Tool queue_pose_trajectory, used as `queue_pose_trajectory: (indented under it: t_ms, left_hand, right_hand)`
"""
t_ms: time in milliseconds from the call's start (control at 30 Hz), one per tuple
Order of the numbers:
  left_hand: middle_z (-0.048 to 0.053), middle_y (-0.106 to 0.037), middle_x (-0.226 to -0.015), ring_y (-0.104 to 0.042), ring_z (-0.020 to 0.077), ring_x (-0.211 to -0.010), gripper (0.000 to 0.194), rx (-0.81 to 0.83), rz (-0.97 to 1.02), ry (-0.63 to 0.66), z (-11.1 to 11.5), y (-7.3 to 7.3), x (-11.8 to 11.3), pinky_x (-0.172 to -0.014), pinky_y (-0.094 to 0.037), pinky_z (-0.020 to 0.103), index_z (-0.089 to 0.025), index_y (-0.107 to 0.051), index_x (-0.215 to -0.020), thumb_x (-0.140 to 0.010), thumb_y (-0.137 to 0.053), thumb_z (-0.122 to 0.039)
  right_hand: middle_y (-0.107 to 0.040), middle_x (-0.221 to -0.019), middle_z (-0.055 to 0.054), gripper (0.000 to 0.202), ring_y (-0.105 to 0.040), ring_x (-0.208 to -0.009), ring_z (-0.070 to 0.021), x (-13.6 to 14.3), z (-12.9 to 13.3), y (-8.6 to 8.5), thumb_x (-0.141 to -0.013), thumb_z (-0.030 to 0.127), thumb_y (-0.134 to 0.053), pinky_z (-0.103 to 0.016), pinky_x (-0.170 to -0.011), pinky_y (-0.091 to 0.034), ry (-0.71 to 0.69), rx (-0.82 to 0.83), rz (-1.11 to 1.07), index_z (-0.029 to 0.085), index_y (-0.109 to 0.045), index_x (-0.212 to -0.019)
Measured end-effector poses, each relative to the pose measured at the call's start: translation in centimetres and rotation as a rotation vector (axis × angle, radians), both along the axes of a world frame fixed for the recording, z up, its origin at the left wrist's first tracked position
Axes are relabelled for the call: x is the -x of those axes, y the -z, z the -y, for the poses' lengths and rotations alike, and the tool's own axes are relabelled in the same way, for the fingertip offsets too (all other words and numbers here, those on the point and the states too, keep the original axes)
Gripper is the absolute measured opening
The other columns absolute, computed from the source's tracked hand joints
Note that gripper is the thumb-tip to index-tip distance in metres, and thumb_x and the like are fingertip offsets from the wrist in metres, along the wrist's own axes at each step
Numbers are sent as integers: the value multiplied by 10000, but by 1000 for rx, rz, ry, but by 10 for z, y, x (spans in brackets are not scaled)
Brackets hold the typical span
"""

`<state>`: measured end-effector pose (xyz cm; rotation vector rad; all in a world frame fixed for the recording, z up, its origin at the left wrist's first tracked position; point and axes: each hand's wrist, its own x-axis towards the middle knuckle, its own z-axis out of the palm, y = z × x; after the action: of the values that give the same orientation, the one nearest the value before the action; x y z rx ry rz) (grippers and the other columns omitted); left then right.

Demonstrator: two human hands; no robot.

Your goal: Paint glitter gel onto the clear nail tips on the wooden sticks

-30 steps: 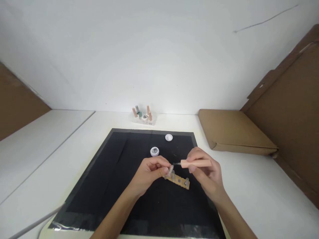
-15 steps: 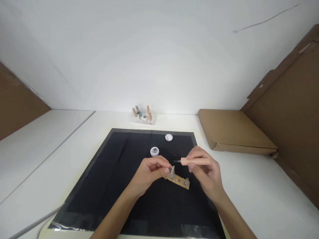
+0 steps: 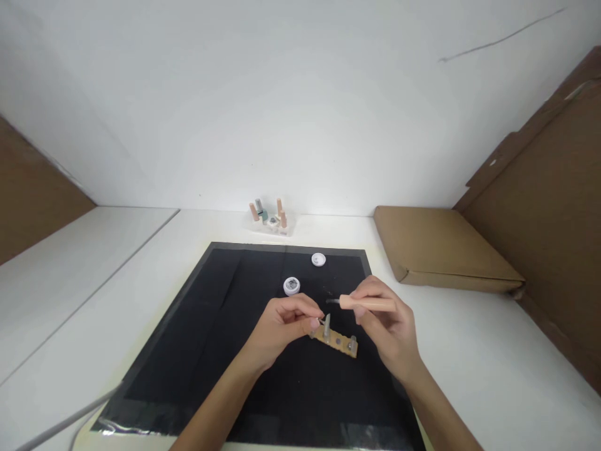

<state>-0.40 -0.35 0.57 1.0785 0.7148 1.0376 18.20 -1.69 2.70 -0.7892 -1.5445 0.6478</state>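
Note:
My right hand [image 3: 387,322] grips the peach handle of a small brush [image 3: 369,304], its dark bristles pointing left. My left hand [image 3: 288,326] pinches a small thin item, mostly hidden by the fingertips, beside an upright grey-green nail tip [image 3: 327,324]. That tip stands on a tan wooden strip [image 3: 335,340], which lies on the black mat [image 3: 201,326]. A second small clear holder [image 3: 352,342] is at the strip's right end. The brush tip is just above and right of the nail tip, apart from it.
An open white jar [image 3: 292,286] with grey contents sits behind my left hand, and its white lid [image 3: 318,259] lies farther back. A clear tray [image 3: 270,228] holds several bottles. At right is a cardboard box [image 3: 455,247].
The nail tip has turned slightly and looks narrower. The brush has shifted a little to the left and its bristles sit slightly higher.

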Motion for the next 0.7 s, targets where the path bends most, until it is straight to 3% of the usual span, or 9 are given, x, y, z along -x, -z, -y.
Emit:
queue_pose_trajectory:
  t_ms: [100, 300, 600, 700]
  left_hand:
    - [25, -631, -711, -579, 115, -632, 75, 10, -2, -13, 0, 0, 0, -617, -460, 248, -154, -755, -668, -654, -801, -212]
    - [26, -627, -711, -578, 118, -642, 77, 16, -2, -17, -1, 0, 1, -614, -460, 248, -157, -760, -669, -640, -810, -209]
    - [23, -631, -726, -584, 110, -631, 42, 18, 4, -1, 0, 2, 1, -617, -461, 248, -164, -765, -681, -658, -796, -182]
    - [24, -636, -724, -587, 109, -630, 42, 19, 8, -7, -1, 2, 1, -615, -464, 244, -162, -766, -677, -654, -798, -176]
  right_hand:
    - [-611, -761, -28, 149, -577, -700, -182, -1, 0, 2, -876, 169, -547, -330, -607, -454, -10, -19, -33, 237, -666, -816]
    - [-615, -722, -31, 130, -519, -633, -176, -4, 0, 5, -876, 203, -553, -353, -581, -439, -179, -63, 19, 235, -665, -818]
    - [-616, -782, -12, 222, -537, -712, -164, 1, 0, 2, -857, 85, -550, -314, -626, -439, -31, -75, 29, 258, -682, -902]
    - [-620, -807, -11, 242, -543, -733, -162, 0, -1, 4, -862, 81, -545, -313, -644, -442, -45, -93, -1, 271, -687, -906]
